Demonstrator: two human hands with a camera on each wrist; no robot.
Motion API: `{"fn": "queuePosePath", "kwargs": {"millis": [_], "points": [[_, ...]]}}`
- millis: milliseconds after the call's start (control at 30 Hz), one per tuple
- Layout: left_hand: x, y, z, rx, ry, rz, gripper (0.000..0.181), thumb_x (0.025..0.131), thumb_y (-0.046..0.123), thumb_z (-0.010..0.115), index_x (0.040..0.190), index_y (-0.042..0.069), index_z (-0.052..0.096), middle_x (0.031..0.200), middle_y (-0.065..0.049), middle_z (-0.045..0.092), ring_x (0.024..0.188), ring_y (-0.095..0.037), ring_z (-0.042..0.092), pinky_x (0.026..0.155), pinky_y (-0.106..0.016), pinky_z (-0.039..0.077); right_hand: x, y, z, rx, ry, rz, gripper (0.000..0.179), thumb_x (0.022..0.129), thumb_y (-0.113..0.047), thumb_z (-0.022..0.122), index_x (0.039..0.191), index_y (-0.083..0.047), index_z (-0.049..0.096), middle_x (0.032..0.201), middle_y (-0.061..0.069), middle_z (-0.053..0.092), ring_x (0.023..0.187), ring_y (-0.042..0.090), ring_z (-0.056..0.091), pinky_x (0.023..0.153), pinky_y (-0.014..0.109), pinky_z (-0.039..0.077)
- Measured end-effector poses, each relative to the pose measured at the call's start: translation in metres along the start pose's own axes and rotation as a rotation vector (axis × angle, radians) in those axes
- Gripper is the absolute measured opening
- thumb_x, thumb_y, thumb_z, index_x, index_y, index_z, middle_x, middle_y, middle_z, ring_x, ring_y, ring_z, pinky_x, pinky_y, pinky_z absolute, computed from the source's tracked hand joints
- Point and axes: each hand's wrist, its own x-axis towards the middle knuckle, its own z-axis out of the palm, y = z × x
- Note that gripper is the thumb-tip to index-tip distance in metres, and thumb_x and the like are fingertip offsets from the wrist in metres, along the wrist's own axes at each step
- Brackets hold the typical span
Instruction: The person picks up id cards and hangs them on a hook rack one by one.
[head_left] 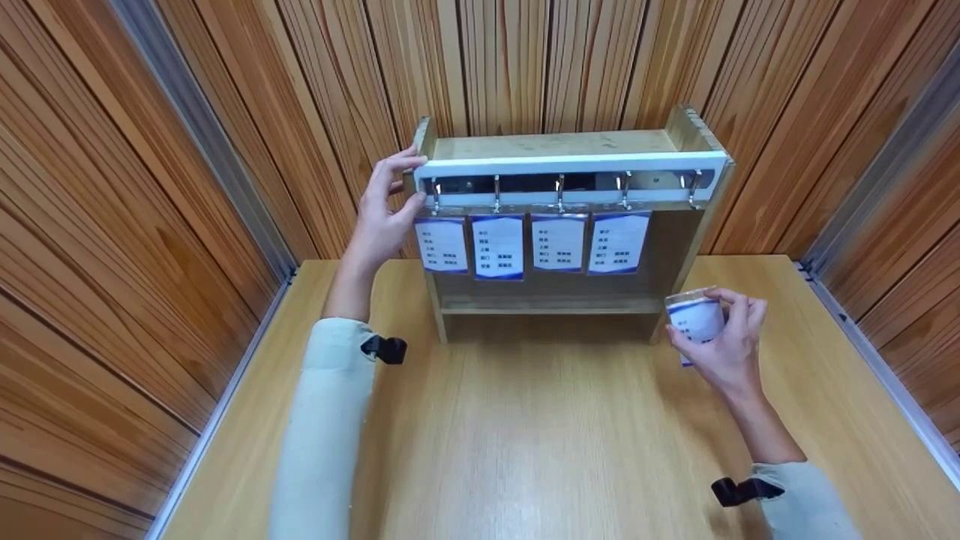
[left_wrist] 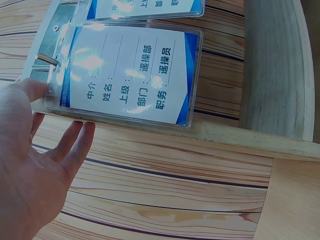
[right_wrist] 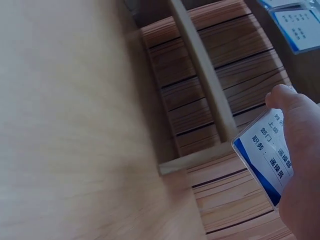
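A small wooden rack (head_left: 555, 304) stands on the table with a white-edged hook rail (head_left: 525, 163) across its upper front. My left hand (head_left: 386, 214) grips the rack's left end, thumb at the front and fingers round the side panel. Several badges in clear sleeves hang from the hooks; the leftmost badge (left_wrist: 135, 75) is close to the left thumb. The far-right hook (head_left: 694, 189) carries no badge. Beside the rack's lower right, my right hand (head_left: 731, 349) pinches another badge (head_left: 696, 319) between thumb and fingers. Its blue-edged printed face (right_wrist: 265, 152) is partly covered by the hand.
The wooden table (head_left: 525, 450) extends in front of the rack. Behind it rises a wood-plank wall (head_left: 510, 67), with more plank walls at left and right. Metal strips (head_left: 225, 405) run along the table's sides. A crossbar (head_left: 547, 306) joins the rack's legs low down.
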Motion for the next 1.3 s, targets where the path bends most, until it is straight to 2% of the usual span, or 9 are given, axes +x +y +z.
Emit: {"fn": "queuePosePath", "kwargs": {"millis": [67,133,267,333,433,567,767,1300], "points": [[-0.001,0.0,0.0,0.0,-0.002,-0.002,0.042,0.112,0.006,0.061,0.154,0.011,0.058,0.18,-0.007,0.044,0.168,-0.03,0.042,0.136,-0.055,0.039,0.003,-0.005,0.0,0.011,0.013,-0.008,0.078,0.088,-0.01,0.093,0.15,-0.003,0.048,0.142,0.02,0.036,0.138,0.032,0.051,0.113,0.038,0.053],[-0.001,0.0,0.0,-0.001,-0.002,-0.002,0.042,0.112,0.006,0.061,0.154,0.011,0.059,0.18,-0.007,0.044,0.168,-0.03,0.042,0.136,-0.055,0.039,0.006,-0.01,0.0,0.024,0.024,-0.013,0.078,0.087,-0.009,0.093,0.15,-0.002,0.048,0.139,0.008,0.038,0.139,0.03,0.053,0.115,0.038,0.054],[-0.001,0.0,0.0,-0.003,-0.002,-0.004,0.042,0.112,0.006,0.061,0.153,0.012,0.059,0.18,-0.006,0.045,0.168,-0.03,0.041,0.136,-0.055,0.039,0.012,-0.021,0.0,0.059,0.046,-0.03,0.078,0.086,-0.008,0.094,0.149,-0.001,0.049,0.134,-0.023,0.029,0.142,0.028,0.054,0.117,0.029,0.052],[-0.001,0.0,0.0,-0.004,-0.002,-0.004,0.042,0.111,0.005,0.061,0.153,0.012,0.059,0.18,-0.006,0.045,0.168,-0.029,0.041,0.136,-0.055,0.038,0.015,-0.027,-0.001,0.078,0.059,-0.043,0.078,0.086,-0.009,0.094,0.149,0.0,0.049,0.133,-0.029,0.024,0.143,0.028,0.054,0.116,0.024,0.05],[0.0,0.0,0.0,-0.009,-0.002,-0.004,0.042,0.111,0.005,0.062,0.153,0.011,0.059,0.18,-0.006,0.045,0.168,-0.029,0.04,0.137,-0.055,0.038,0.02,-0.034,-0.001,0.107,0.079,-0.066,0.077,0.087,-0.01,0.094,0.148,0.002,0.049,0.135,-0.027,0.027,0.141,0.025,0.054,0.114,0.019,0.048],[0.0,0.001,0.0,-0.007,-0.004,-0.007,0.042,0.111,0.005,0.062,0.153,0.011,0.059,0.18,-0.006,0.045,0.168,-0.029,0.041,0.137,-0.055,0.038,0.024,-0.043,-0.002,0.125,0.101,-0.085,0.077,0.086,-0.011,0.094,0.147,0.002,0.05,0.137,-0.024,0.03,0.134,0.014,0.051,0.111,0.014,0.047],[-0.001,0.001,0.0,0.003,0.001,-0.003,0.042,0.112,0.006,0.061,0.153,0.011,0.059,0.18,-0.007,0.046,0.168,-0.029,0.042,0.136,-0.054,0.038,0.031,-0.054,-0.002,0.137,0.133,-0.121,0.078,0.085,-0.011,0.095,0.148,0.001,0.05,0.135,-0.029,0.027,0.127,0.001,0.048,0.108,0.014,0.047],[-0.001,0.001,-0.001,0.002,-0.001,-0.01,0.042,0.112,0.007,0.061,0.153,0.012,0.059,0.18,-0.006,0.045,0.168,-0.028,0.041,0.137,-0.054,0.038,0.049,-0.085,-0.007,0.194,0.183,-0.139,0.072,0.085,-0.016,0.095,0.146,-0.005,0.057,0.135,-0.026,0.031,0.134,0.003,0.045,0.113,0.022,0.052]]}}
